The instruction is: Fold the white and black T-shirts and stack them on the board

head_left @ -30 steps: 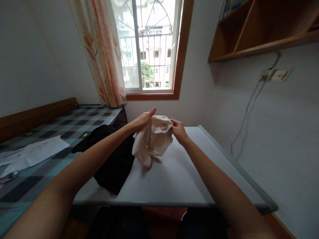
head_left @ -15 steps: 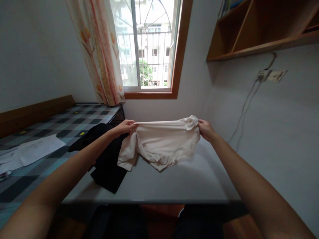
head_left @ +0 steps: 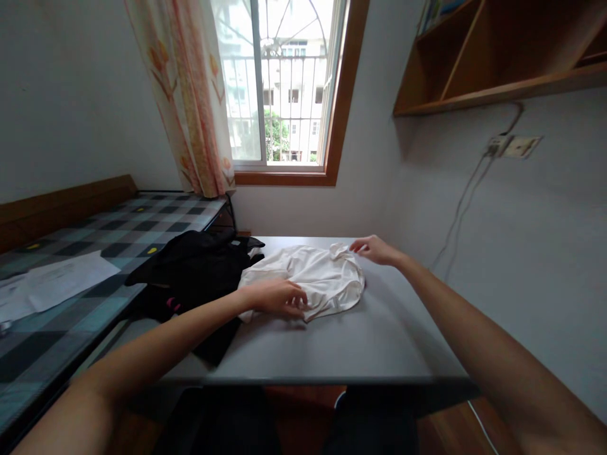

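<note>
Left hand (head_left: 279, 297): loosely curled, gripping nothing | Right hand (head_left: 377, 249): part-open beside cloth (head_left: 325, 272) | Risk: your low left fingers could drag cloth, causing creases.

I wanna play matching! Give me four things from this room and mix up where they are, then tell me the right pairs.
1. white cloth
2. papers
3. curtain
4. wooden shelf

A. on the checked bed
B. high on the wall
C. on the table
D. beside the window

Pairs: 1-C, 2-A, 3-D, 4-B
</note>
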`<control>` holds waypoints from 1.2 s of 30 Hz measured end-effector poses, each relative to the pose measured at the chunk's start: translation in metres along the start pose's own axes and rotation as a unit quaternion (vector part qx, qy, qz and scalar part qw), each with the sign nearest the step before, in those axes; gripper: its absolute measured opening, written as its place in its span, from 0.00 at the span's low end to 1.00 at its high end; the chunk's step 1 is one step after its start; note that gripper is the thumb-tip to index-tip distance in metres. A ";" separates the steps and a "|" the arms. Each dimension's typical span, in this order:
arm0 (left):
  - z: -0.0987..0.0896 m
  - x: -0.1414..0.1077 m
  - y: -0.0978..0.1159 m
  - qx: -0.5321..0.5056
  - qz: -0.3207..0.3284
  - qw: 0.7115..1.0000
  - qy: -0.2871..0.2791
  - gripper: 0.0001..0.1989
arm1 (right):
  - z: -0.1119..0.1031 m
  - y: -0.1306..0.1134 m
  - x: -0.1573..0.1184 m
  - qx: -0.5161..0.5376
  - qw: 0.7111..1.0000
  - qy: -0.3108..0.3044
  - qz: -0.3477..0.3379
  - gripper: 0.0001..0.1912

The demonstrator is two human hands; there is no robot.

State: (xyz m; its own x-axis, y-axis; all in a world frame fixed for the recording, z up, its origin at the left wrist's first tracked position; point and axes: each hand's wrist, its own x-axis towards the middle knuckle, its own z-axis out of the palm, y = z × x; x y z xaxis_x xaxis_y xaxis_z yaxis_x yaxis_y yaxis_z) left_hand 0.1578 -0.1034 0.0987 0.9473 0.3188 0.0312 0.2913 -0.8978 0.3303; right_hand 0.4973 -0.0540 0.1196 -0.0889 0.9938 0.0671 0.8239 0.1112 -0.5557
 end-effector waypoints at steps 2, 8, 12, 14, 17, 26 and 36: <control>0.009 0.002 0.001 0.008 0.006 1.000 -0.002 0.21 | 0.007 -0.001 -0.010 0.007 0.987 -0.155 -0.031 0.09; 0.031 0.009 -0.017 0.122 0.006 0.992 0.044 0.10 | 0.029 -0.017 -0.045 0.010 0.944 -0.330 -0.018 0.19; 0.031 0.032 -0.022 0.123 -0.086 0.986 0.076 0.08 | 0.050 -0.041 -0.067 0.042 0.912 -0.406 -0.038 0.25; 0.021 0.047 -0.018 0.069 -0.169 0.974 0.132 0.10 | 0.063 -0.050 -0.072 0.087 0.915 -0.390 -0.049 0.24; 0.000 0.067 -0.005 -0.095 -0.193 0.959 0.185 0.13 | 0.077 -0.058 -0.072 0.224 0.944 -0.241 -0.033 0.27; -0.016 0.085 -0.012 -0.181 -0.147 0.927 0.292 0.15 | 0.046 -0.065 -0.072 0.359 0.931 0.064 -0.002 0.17; -0.006 0.126 -0.021 -0.165 0.027 0.974 0.155 0.36 | 0.015 -0.087 -0.112 0.245 0.916 -0.298 -0.110 0.07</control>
State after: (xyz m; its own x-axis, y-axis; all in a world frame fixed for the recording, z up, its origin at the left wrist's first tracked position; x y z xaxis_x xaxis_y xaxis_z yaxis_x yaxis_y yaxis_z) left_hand 0.2706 -0.0423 0.1015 0.8599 0.3953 0.3231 0.1348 -0.7862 0.6032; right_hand 0.4269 -0.1751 0.1484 -0.6319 0.7581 -0.1610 0.4124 0.1530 -0.8981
